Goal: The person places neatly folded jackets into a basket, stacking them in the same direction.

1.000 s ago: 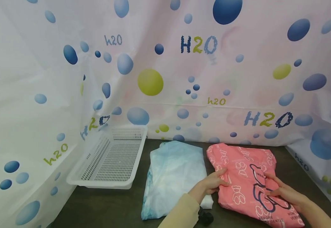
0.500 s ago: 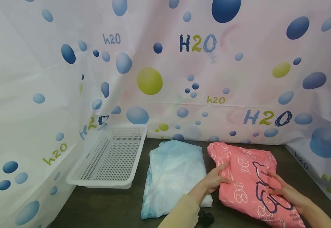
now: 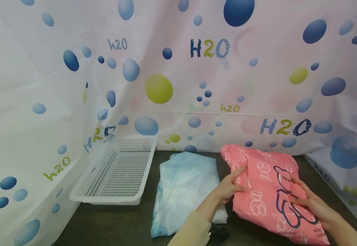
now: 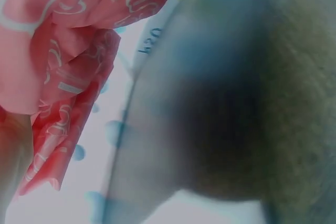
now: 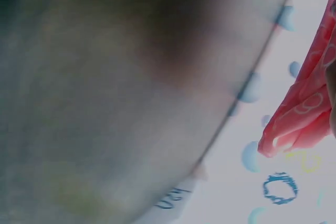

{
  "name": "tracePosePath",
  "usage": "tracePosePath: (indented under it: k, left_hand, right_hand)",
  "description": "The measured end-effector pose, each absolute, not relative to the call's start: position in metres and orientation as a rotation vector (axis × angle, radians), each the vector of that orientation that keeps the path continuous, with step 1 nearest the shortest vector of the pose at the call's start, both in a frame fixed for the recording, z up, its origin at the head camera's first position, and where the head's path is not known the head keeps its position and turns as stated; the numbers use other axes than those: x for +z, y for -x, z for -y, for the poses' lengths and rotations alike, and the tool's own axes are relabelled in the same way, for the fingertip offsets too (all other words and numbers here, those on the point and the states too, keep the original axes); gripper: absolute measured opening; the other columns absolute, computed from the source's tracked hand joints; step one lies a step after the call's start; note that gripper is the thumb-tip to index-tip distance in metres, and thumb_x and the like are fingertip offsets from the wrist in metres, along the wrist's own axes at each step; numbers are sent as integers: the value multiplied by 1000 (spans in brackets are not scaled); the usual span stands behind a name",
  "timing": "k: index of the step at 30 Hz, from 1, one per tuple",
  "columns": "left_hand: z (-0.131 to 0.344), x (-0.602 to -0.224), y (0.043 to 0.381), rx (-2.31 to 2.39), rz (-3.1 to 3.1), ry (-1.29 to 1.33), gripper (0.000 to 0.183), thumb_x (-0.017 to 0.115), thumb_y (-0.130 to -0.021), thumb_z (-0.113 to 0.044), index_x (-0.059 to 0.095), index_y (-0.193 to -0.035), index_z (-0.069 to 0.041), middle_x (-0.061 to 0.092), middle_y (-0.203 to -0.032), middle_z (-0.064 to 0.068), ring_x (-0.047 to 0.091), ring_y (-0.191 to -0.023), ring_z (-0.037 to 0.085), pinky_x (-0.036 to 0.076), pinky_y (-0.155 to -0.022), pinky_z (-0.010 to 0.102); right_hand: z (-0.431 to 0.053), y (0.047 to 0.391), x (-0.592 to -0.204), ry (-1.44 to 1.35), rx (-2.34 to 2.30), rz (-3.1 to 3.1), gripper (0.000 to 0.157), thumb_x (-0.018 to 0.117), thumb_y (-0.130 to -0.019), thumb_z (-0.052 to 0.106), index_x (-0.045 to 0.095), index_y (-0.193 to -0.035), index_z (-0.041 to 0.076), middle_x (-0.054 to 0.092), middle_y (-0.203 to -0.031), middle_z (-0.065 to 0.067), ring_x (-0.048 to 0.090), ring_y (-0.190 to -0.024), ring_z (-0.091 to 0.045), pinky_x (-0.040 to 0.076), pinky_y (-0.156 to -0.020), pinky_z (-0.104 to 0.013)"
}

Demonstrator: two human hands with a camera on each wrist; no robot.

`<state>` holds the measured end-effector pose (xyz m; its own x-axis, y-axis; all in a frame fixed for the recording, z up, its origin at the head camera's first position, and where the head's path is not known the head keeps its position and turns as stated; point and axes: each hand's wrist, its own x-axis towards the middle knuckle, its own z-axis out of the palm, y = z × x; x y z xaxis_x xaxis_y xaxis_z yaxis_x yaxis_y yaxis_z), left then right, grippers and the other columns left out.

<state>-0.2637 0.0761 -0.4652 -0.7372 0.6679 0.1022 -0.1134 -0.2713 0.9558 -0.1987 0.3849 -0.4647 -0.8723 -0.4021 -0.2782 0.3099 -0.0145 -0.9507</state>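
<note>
A folded pink cloth (image 3: 267, 191) with white bear outlines and dark lettering is at the right in the head view, its near part tilted up off the table. At its left edge my left hand (image 3: 227, 188) grips it, some fingers hidden underneath. My right hand (image 3: 315, 205) holds the right side, fingers on top of the print. In the left wrist view the pink cloth (image 4: 73, 51) hangs in loose folds. Only a corner of the cloth (image 5: 307, 103) shows in the right wrist view. Whether it is a garment I cannot tell.
A folded pale blue cloth (image 3: 187, 188) lies on the dark table (image 3: 104, 225) just left of the pink one. Further left stands a white perforated plastic basket (image 3: 123, 171). A white sheet with dots and "H2O" lettering (image 3: 178, 68) encloses the back and sides.
Both hands have raised the pink cloth slightly off the table, with its far edge now higher. The blue cloth and the basket stay in place; the head view has shifted a little.
</note>
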Motion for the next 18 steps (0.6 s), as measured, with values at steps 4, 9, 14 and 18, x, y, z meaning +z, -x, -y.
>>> tracePosePath:
  k: [4, 9, 14, 18]
  left_hand:
    - [-61, -457, 266, 2048, -1440, -750, 83, 53, -87, 13, 30, -155, -29, 44, -144, 10, 57, -111, 18, 53, -89, 36]
    - [-37, -446, 268, 2044, -1425, -771, 84, 52, -88, 12, 26, -155, -31, 45, -144, 14, 59, -109, 18, 54, -87, 35]
    - [-12, -433, 270, 2026, -1433, -815, 83, 52, -89, 9, 26, -156, -32, 43, -144, 15, 60, -109, 19, 53, -89, 38]
    - [10, -422, 272, 2016, -1452, -823, 84, 51, -89, 9, 24, -156, -33, 41, -145, 17, 60, -110, 20, 53, -90, 40]
  right_hand:
    - [-370, 198, -452, 141, -2001, -1777, 61, 38, -105, 11, 27, -126, 67, 50, -113, 17, 70, -95, -28, 56, -81, -45]
    - [-343, 196, -438, 98, -2016, -1867, 63, 43, -104, 14, 22, -132, 66, 46, -117, 14, 70, -93, -28, 57, -79, -45]
    - [-317, 198, -424, 73, -2043, -1896, 66, 46, -103, 14, 16, -140, 59, 47, -119, 6, 71, -91, -29, 57, -77, -45]
    - [-290, 200, -412, 57, -2062, -1952, 68, 48, -102, 13, 12, -146, 51, 30, -137, -13, 70, -90, -26, 58, -76, -44]
